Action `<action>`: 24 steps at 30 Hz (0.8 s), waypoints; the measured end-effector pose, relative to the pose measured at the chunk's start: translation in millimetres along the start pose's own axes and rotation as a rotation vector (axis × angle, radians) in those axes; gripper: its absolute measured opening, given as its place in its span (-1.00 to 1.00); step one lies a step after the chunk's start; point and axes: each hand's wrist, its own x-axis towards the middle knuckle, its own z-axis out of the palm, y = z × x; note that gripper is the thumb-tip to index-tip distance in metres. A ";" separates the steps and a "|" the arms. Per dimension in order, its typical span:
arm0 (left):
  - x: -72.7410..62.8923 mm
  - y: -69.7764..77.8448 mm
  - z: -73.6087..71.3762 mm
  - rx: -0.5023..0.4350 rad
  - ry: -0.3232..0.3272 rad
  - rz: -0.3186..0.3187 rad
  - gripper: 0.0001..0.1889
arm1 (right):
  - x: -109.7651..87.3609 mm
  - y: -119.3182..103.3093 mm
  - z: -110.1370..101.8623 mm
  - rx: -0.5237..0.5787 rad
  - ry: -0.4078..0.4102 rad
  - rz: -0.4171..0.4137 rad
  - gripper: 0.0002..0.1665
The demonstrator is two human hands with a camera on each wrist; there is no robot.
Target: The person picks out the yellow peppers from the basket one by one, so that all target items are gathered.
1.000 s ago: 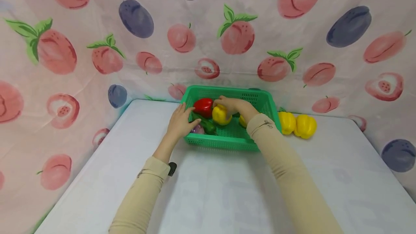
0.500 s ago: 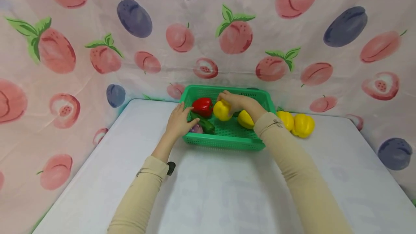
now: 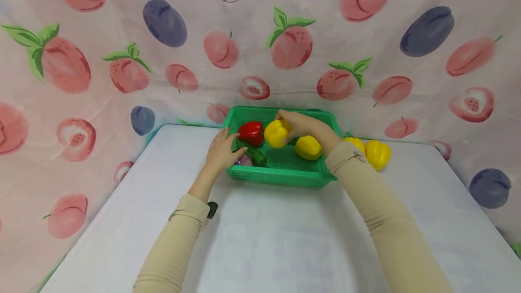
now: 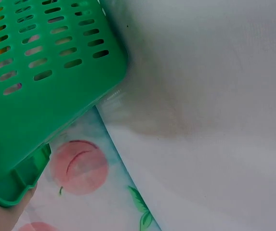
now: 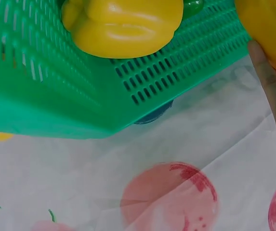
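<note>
My right hand (image 3: 302,124) holds a yellow bell pepper (image 3: 276,134) above the inside of a green plastic basket (image 3: 281,177). The right wrist view shows the fingers (image 5: 271,91) against the side of that pepper. Spread over the basket's left rim, my left hand (image 3: 221,152) rests with fingers fairly straight; the left wrist view catches only a bit of it beside the rim. Inside the basket lie a red bell pepper (image 3: 251,133), a second yellow bell pepper (image 3: 308,148), a long dark green vegetable (image 3: 255,156) and a partly hidden purple one (image 3: 244,160).
Two more yellow bell peppers (image 3: 377,155) stand on the white table (image 3: 260,238) just right of the basket, one partly behind my right sleeve (image 3: 366,184). A fruit-printed cloth (image 3: 252,35) hangs behind the basket and along the left side.
My right hand has lifted the yellow bell pepper slightly away from the basket floor. The other yellow pepper has come into fuller view. My left hand stays at the rim.
</note>
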 end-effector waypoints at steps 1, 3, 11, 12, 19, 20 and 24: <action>0.4 0.2 -0.2 0.001 0.001 -0.001 -0.36 | -1.3 0.5 -0.5 0.001 0.002 -0.008 -0.29; 1.0 0.6 -0.5 0.005 0.004 0.000 -0.36 | -4.6 1.4 -0.9 0.008 0.008 -0.014 -0.30; 3.3 2.2 -0.4 0.003 0.003 -0.003 -0.36 | -21.5 3.9 2.1 0.004 0.060 -0.016 -0.16; 3.1 2.4 -0.7 0.003 0.002 -0.005 -0.36 | -24.0 3.1 2.5 0.001 0.069 -0.019 -0.13; 2.1 2.5 -0.7 0.008 0.004 -0.009 -0.36 | -38.7 2.8 9.3 0.008 0.184 -0.039 -0.16; 1.9 2.7 -0.7 0.007 0.005 -0.007 -0.36 | -40.8 2.9 10.4 0.018 0.205 -0.033 -0.16; 0.5 3.7 -1.7 0.015 -0.002 -0.006 -0.35 | -47.3 2.5 14.8 0.059 0.283 -0.014 -0.14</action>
